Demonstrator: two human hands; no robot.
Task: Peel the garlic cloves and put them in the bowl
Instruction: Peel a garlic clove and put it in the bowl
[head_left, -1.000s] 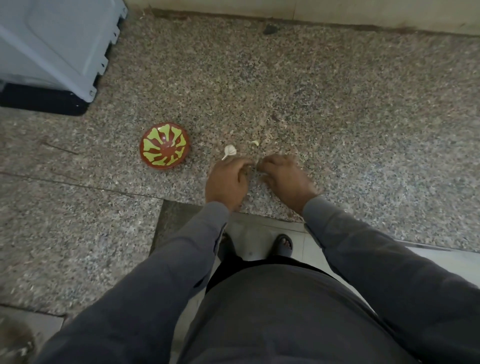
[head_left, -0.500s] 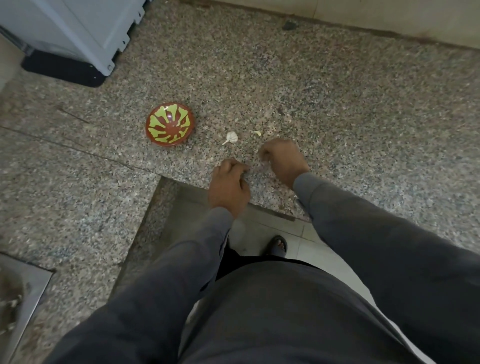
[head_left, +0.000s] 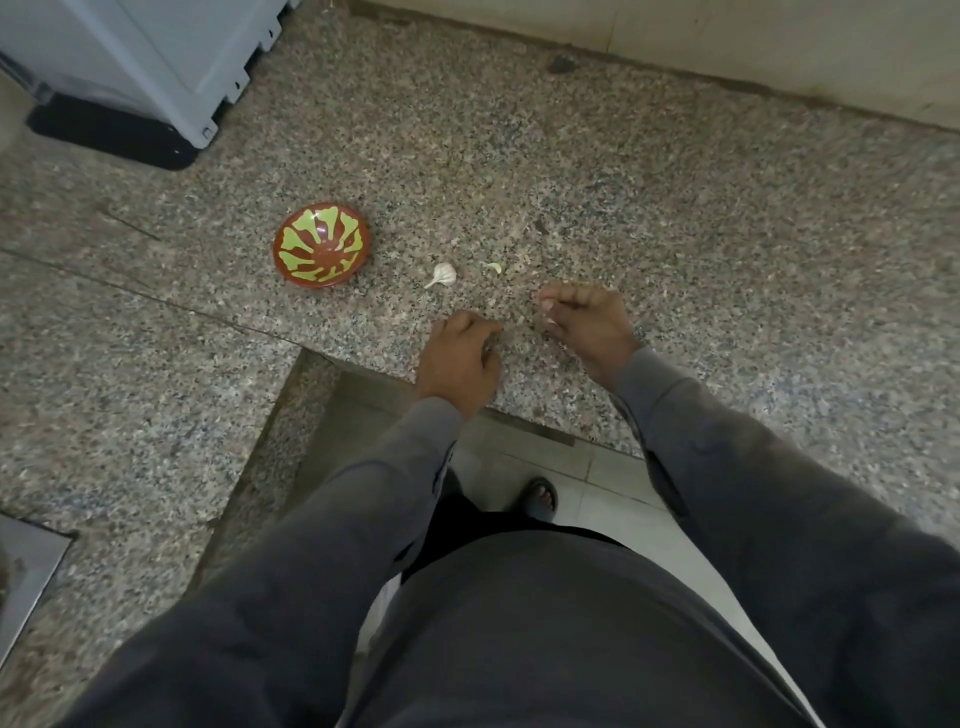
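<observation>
- Head view, the bowl: the red bowl with the green flower pattern (head_left: 321, 244) stands on the granite counter (head_left: 675, 218), left of the garlic. Its inside shows only the painted pattern; I see no clove in it, so by my reading nothing has been delivered yet.
- Head view, the garlic: a small white garlic piece with a stem (head_left: 442, 275) lies on the stone just right of the bowl, apart from both hands and apparently unpeeled. A smaller pale scrap (head_left: 494, 267) lies near it; whether it is skin or a clove sliver is too small to tell.
- Head view, left hand (head_left: 460, 358): it rests near the counter's front edge with fingers curled inward. What, if anything, sits inside them is hidden, so I cannot tell whether it grasps a clove.
- Head view, right hand (head_left: 584, 322): fingers are bent and drawn together at the tips, with something pale at the fingertips; whether that is a clove, a bit of skin or just nails cannot be told.
- Judgement: the task looks to be at an early stage, with peeling possibly under way in the hands, the piece on the counter untouched, and every transfer to the bowl still ahead.
</observation>
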